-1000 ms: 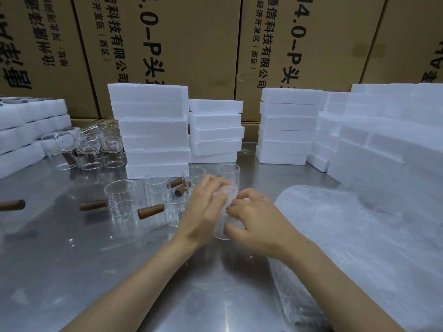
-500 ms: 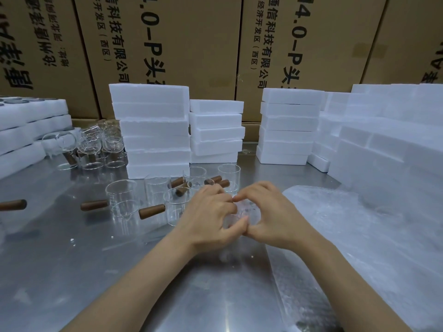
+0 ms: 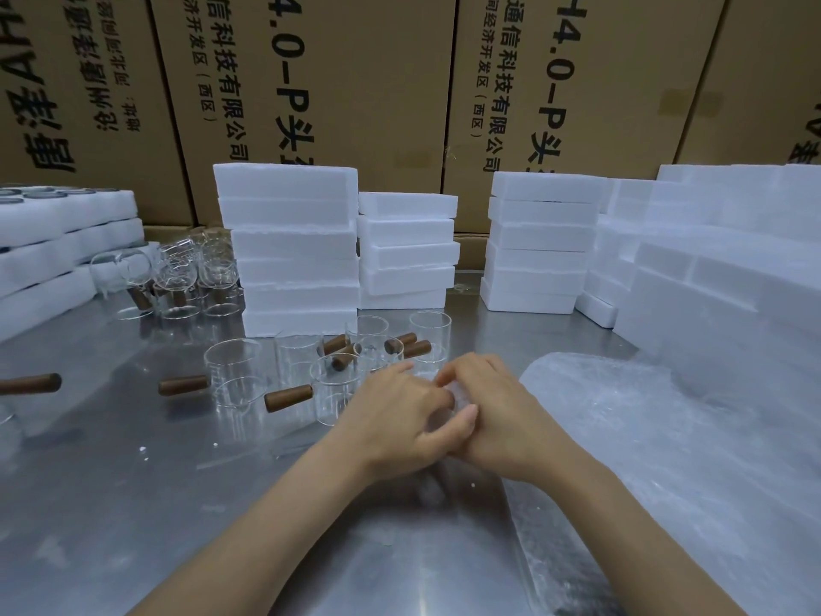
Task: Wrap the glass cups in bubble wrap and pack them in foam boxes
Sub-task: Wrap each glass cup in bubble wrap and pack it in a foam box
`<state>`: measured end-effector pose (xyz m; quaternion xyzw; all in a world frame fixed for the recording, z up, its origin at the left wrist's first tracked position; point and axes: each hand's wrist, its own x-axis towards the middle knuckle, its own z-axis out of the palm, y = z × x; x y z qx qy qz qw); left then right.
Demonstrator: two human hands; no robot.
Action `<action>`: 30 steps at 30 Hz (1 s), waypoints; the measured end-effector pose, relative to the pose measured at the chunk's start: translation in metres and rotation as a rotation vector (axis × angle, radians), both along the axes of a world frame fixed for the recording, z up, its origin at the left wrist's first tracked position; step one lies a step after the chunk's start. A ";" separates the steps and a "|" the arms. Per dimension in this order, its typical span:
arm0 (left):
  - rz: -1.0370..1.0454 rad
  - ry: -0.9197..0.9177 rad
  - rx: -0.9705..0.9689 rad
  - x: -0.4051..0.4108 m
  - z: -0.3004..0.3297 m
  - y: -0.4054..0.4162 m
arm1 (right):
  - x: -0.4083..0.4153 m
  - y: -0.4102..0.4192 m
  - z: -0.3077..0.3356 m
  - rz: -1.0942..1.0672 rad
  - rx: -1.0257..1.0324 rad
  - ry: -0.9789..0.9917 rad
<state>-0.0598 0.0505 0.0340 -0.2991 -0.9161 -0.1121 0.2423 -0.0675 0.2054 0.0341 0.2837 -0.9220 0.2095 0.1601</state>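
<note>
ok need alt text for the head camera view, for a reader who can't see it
Two bare hands, left hand and right hand, close together around a small bubble-wrapped glass cup over a steel table. Clear glass cups with brown wooden handles stand behind, before stacked white foam boxes; a bubble wrap sheet lies right.

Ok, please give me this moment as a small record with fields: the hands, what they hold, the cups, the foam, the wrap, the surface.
left hand: fingers curled around the wrapped cup, from the left
right hand: grips the same cup from the right
held item: wrapped cup, mostly hidden between the hands
unwrapped cups: clear glass, brown wooden handles, standing behind the hands
foam boxes: white stacks at the back of the table
bubble wrap sheets: pile at the right
surface: metal table
</note>
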 end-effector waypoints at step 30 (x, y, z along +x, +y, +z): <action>0.470 0.078 1.327 -0.098 0.078 -0.151 | -0.007 -0.016 -0.007 -0.326 0.289 0.077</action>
